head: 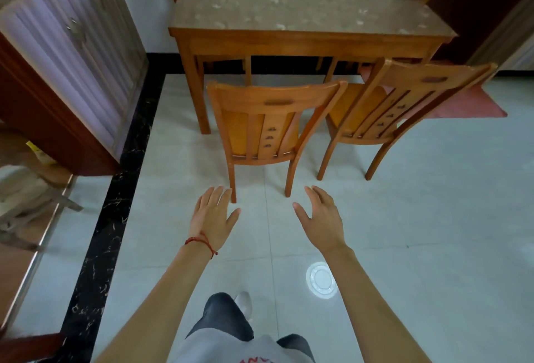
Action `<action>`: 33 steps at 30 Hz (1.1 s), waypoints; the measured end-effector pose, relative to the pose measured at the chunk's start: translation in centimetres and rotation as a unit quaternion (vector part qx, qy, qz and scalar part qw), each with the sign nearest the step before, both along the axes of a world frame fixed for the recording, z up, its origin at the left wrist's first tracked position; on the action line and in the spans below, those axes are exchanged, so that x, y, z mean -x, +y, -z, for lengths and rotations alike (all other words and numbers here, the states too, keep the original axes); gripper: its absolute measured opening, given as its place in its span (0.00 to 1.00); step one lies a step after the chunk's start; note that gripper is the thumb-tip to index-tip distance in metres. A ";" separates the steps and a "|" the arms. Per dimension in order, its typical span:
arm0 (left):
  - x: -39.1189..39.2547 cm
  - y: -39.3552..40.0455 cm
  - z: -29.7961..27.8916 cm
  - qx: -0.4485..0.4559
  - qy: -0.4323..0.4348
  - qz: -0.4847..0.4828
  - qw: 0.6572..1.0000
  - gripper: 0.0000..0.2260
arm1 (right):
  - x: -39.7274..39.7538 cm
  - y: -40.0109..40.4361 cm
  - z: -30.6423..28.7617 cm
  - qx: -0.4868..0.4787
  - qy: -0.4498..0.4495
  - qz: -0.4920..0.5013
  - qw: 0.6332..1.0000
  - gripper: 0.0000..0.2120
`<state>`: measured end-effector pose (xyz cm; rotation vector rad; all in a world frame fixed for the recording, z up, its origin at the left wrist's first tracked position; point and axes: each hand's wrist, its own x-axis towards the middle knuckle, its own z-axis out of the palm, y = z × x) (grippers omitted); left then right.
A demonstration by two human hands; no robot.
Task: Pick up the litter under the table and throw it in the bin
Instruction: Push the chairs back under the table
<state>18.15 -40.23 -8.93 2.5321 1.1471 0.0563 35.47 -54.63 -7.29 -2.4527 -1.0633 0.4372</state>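
Observation:
A wooden table (306,41) with a patterned brown top stands against the far wall. Two wooden chairs are pushed up to its near side, the left chair (271,99) and the right chair (416,79). My left hand (212,216) and my right hand (320,216) are stretched out in front of me, palms down, fingers apart, both holding nothing. They hover just short of the left chair's rear legs. No litter shows under the table; the chairs hide much of that floor. No bin is in view.
A cabinet (72,53) with pale ribbed doors stands at the left behind a black floor border (115,218). A red mat (474,102) lies by the right chair. A round light reflection (321,280) shows on the pale tiles. More chairs stand at the table's far corners.

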 end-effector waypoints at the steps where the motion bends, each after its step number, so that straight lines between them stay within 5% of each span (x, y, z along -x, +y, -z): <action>1: -0.9 1.0 -0.1 -0.002 -0.003 0.001 1.000 0.24 | -0.8 1.0 -0.2 -0.004 0.002 0.002 1.000 0.25; 12: -10.5 7.5 -0.7 -0.002 -0.013 -0.014 1.000 0.23 | -9.8 8.7 0.0 0.005 0.010 -0.025 1.000 0.24; 25: -20.4 11.6 -2.0 0.017 -0.086 -0.139 0.986 0.24 | -21.6 15.8 -1.3 -0.031 -0.013 -0.078 0.996 0.23; 29: -21.9 13.3 -2.3 0.059 -0.133 -0.185 0.972 0.24 | -22.5 17.9 -1.8 -0.062 0.015 -0.040 0.997 0.19; 33: -23.3 14.6 -3.9 0.145 -0.215 -0.280 0.924 0.19 | -22.8 20.3 -1.8 -0.114 0.141 0.084 0.980 0.19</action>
